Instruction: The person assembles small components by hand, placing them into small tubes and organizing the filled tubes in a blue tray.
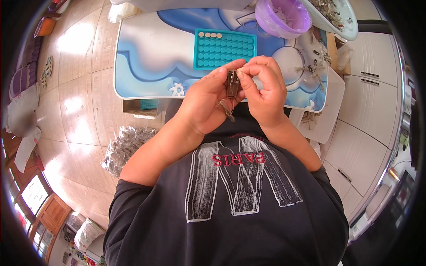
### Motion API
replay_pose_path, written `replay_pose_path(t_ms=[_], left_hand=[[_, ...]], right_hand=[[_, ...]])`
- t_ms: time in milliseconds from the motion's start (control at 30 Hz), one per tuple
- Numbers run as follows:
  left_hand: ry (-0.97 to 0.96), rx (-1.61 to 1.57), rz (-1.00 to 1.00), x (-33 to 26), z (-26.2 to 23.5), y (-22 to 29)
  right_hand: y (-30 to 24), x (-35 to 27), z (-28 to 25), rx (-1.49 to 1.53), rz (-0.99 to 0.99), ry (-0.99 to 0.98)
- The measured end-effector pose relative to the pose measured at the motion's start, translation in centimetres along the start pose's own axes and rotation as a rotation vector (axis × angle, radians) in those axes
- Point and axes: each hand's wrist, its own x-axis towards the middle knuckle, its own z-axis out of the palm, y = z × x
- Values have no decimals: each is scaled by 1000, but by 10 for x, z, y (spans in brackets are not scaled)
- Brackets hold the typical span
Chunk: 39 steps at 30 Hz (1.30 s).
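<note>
My left hand (205, 98) is closed round a small dark brown rectangular piece (232, 85) with a little metal-like detail near its upper end. A bundle of thin greyish cords (227, 109) hangs below that hand's fingers. My right hand (265, 91) is closed in a pinch, thumb against forefinger, right at the upper right edge of the brown piece. Whatever lies between those fingertips is too small to make out. Just beyond both hands, a teal tray (225, 67) with rows of round hollows lies on the table; several whitish discs (210, 35) sit in its far-left row.
The blue-and-white patterned table (146, 80) spans the front. At its far right stand a purple basin (284, 29) and a pale basket (349, 30) of small parts. Loose corded pieces (314, 68) lie along the right edge. A bag of grey pieces (126, 148) rests on the floor at left.
</note>
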Motion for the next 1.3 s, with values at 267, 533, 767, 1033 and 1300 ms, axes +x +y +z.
replay_pose_path(t_ms=[267, 533, 767, 1033, 1300], left_hand=[[17, 48, 1, 0, 2, 3], [-20, 40, 34, 1, 3, 4], [-5, 185, 61, 4, -4, 3], [130, 312, 336, 2, 4, 3], [117, 456, 490, -8, 17, 7]], right_hand=[[0, 6, -4, -156, -244, -55], [6, 8, -2, -90, -218, -23], [5, 10, -3, -62, -244, -57], [-8, -14, -2, 191, 166, -62], [-15, -21, 5, 923, 762, -360]])
